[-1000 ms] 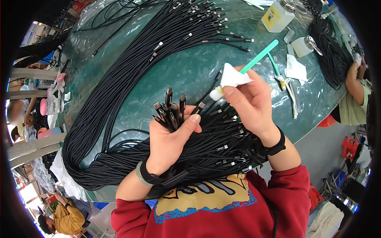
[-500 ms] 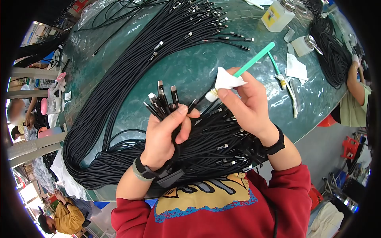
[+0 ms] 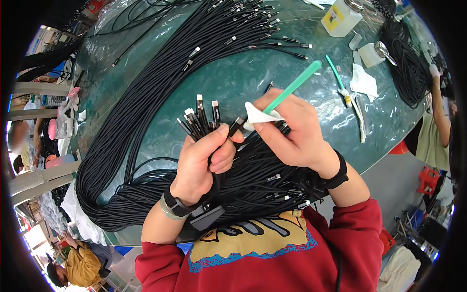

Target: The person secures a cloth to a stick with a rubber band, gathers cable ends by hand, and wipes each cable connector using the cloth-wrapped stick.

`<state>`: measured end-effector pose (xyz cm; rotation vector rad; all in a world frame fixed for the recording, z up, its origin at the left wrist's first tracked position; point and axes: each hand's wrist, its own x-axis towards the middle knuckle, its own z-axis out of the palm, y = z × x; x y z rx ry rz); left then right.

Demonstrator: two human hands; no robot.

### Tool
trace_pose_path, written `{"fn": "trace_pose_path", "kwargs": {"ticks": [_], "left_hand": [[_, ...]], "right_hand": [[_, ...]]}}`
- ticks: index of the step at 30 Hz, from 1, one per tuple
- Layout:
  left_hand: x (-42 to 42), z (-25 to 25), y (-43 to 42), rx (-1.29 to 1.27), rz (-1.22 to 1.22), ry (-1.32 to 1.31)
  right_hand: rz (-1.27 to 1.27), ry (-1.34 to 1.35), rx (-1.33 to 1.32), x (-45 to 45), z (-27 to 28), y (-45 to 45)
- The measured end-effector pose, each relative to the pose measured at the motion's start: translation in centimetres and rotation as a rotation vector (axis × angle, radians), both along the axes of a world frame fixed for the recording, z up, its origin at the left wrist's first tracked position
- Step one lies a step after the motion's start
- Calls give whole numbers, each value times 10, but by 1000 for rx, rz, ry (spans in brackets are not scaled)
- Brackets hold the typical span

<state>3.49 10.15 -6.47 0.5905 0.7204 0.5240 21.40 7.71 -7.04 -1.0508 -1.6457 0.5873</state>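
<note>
A bunch of black USB cables (image 3: 198, 121) is gripped in my left hand (image 3: 202, 158), with the metal plugs sticking up above the thumb. One plug (image 3: 237, 125) leans out to the right from between thumb and forefinger. My right hand (image 3: 296, 129) is closed around a green stick (image 3: 294, 86) and a white cloth (image 3: 260, 115) beside its lower end. The cloth is right at the leaning plug; whether they touch I cannot tell. Below both hands lie more black cables (image 3: 253, 180), their plugs pointing right.
A long bundle of black cables (image 3: 131, 102) curves over the green tabletop (image 3: 219, 80). To the right are another green stick (image 3: 334, 73), a folded white cloth (image 3: 364, 82), two bottles (image 3: 342, 18) and a cable coil (image 3: 406, 68). Other people work around the table.
My right hand has moved left with the green stick and cloth, closer to the plugs. In my left hand one plug now points out further toward the cloth.
</note>
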Motion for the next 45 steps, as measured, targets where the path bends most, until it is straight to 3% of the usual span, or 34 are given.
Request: {"fn": "trace_pose_path", "kwargs": {"ticks": [24, 27, 32, 35, 45], "left_hand": [[2, -1, -3, 35, 5, 21], [0, -1, -2, 17, 9, 16], [-2, -1, 2, -68, -9, -55], [-2, 1, 2, -68, -2, -32], [1, 3, -2, 25, -7, 19]], "right_hand": [[-108, 39, 1, 0, -2, 2], [23, 7, 135, 0, 0, 2], [-32, -10, 93, 5, -6, 5], [107, -95, 235, 2, -4, 8], [-67, -22, 73, 2, -4, -1]]}}
